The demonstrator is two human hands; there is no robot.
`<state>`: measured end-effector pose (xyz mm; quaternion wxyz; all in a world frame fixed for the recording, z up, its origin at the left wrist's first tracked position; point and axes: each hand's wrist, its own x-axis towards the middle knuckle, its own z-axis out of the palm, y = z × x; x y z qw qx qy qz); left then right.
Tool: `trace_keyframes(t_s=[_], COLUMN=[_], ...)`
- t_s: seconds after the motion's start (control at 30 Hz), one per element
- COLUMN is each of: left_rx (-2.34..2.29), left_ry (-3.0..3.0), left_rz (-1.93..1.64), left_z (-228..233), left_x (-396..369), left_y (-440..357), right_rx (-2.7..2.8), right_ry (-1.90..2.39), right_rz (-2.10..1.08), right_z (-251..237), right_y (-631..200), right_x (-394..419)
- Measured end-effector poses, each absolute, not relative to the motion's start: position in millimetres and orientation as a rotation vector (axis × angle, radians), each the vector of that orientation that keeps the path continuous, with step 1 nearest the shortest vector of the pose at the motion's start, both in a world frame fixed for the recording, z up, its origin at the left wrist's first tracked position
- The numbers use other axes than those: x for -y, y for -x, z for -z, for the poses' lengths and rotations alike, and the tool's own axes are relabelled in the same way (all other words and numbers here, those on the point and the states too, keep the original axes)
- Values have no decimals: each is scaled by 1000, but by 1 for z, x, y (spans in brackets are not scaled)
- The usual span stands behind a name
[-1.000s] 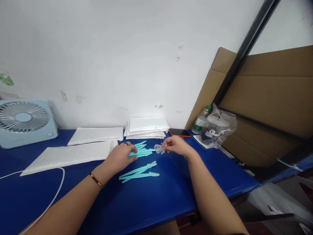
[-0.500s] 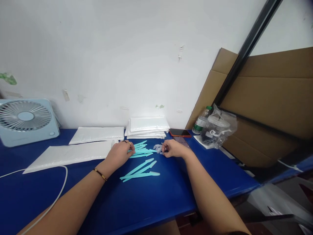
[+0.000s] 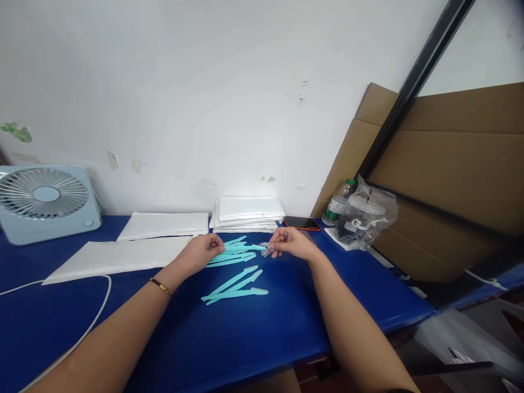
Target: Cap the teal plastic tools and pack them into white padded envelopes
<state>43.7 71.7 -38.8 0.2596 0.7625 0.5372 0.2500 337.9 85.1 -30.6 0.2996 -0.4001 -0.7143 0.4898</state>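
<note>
My left hand [image 3: 201, 253] pinches the handle end of a turquoise eyebrow razor [image 3: 254, 248], which points to the right. At the razor's blade end, my right hand [image 3: 291, 243] is closed in a pinch on what looks like a small clear blade cap; the fingers partly hide it. Beneath the held razor lies a pile of similar razors [image 3: 235, 258]. A little heap of translucent caps [image 3: 266, 252] sits just left of my right fingertips. Nearer to me, three razors [image 3: 237, 293] rest fanned out on the blue table [image 3: 262, 338].
Flat white packets [image 3: 118, 261] lie on the left, and more are stacked [image 3: 249, 209] by the wall. A fan [image 3: 46, 202] with a white cable [image 3: 98, 316] stands far left. A phone [image 3: 302, 223], a bottle [image 3: 336, 207] and a bagged cup [image 3: 364, 215] are at right.
The razor in my left hand now stands out above the pile, its blade end at my right fingertips. My right fingers have shifted and changed their grip beside the caps.
</note>
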Motion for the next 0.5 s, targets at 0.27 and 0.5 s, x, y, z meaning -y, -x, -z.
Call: trace_keyframes(t_s=[0.27, 0.5], left_rx=[-1408, -1402], left_ry=[-1973, -1936], left_rz=[-729, -768], left_z=[37, 38], left_x=[-70, -72], left_y=[-43, -41], right_rx=[1807, 1779], right_ry=[975, 953], right_rz=[-1371, -1353], right_z=[28, 30], right_y=[-334, -337], right_x=[-83, -85])
